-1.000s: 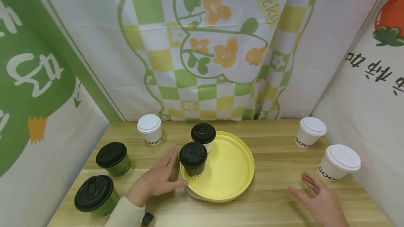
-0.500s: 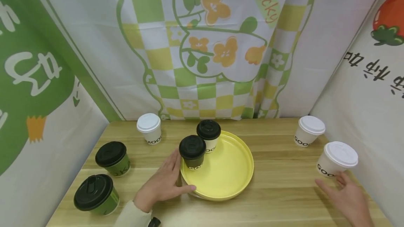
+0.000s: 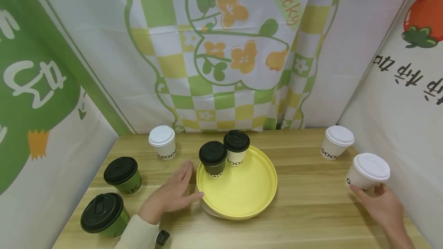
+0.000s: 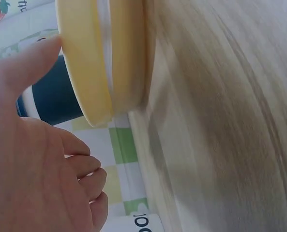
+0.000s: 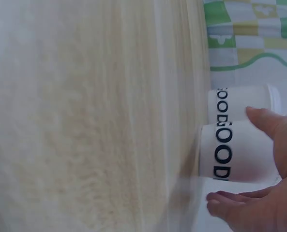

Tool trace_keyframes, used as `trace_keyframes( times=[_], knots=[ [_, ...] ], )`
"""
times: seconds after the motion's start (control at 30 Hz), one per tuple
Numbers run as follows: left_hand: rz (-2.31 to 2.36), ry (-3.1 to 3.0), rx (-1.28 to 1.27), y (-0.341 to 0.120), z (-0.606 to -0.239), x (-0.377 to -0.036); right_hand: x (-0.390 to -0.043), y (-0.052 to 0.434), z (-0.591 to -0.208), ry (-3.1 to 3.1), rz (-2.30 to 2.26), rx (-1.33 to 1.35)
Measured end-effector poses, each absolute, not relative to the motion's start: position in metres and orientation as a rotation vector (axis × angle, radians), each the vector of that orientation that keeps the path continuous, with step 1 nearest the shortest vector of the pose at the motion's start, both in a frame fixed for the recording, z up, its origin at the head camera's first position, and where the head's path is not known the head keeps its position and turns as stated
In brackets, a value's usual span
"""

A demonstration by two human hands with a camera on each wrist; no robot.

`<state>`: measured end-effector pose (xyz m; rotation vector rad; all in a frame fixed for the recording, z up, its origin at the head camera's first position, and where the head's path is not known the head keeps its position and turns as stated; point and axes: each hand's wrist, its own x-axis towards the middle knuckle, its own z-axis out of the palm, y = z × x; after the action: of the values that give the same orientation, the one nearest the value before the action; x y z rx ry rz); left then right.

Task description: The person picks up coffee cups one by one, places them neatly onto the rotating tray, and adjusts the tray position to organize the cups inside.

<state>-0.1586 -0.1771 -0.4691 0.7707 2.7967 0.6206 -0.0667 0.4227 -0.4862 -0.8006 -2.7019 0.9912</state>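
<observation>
In the head view my left hand (image 3: 169,195) lies at the left side of a round yellow tray (image 3: 249,191), fingers extended and thumb at its rim. On the tray's back left stand a dark cup (image 3: 212,159) and a white cup with a black lid (image 3: 237,147). At the right, my right hand (image 3: 384,206) is around a larger white cup with a white lid (image 3: 367,171). The right wrist view shows the thumb in front of that large cup (image 5: 240,154), while a gap separates the fingers (image 5: 230,205) from its side.
A smaller white cup (image 3: 337,142) stands behind the large one. Another white cup (image 3: 162,142) is at the back left. Two green cups with black lids, one smaller (image 3: 122,176) and one larger (image 3: 105,215), stand along the left. Curtains and printed walls border the wooden table (image 3: 304,187).
The cups on the tray have shifted right and back as the tray turned. My left thumb drew back to the rim's left. My right hand moved right and forward to the large white cup.
</observation>
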Motion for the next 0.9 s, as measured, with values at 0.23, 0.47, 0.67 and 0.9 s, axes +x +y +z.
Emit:
trace_keyframes(
  times=[0.23, 0.47, 0.67, 0.9],
  knots=[
    [0.609, 2.795, 0.799, -0.167, -0.468, -0.151, -0.078, 0.425, -0.492, -2.531, 1.09, -0.931],
    [0.632, 2.769, 0.807, -0.158, -0.468, -0.147, -0.087, 0.42, -0.492, -2.449, 0.977, -0.922],
    [0.599, 2.768, 0.806, -0.158, -0.471, -0.148, -0.086, 0.406, -0.483, -2.524, 0.961, -0.812],
    [0.594, 2.765, 0.811, -0.16, -0.471, -0.151, -0.084, 0.36, -0.46, -2.599, 1.075, -0.487]
  ],
)
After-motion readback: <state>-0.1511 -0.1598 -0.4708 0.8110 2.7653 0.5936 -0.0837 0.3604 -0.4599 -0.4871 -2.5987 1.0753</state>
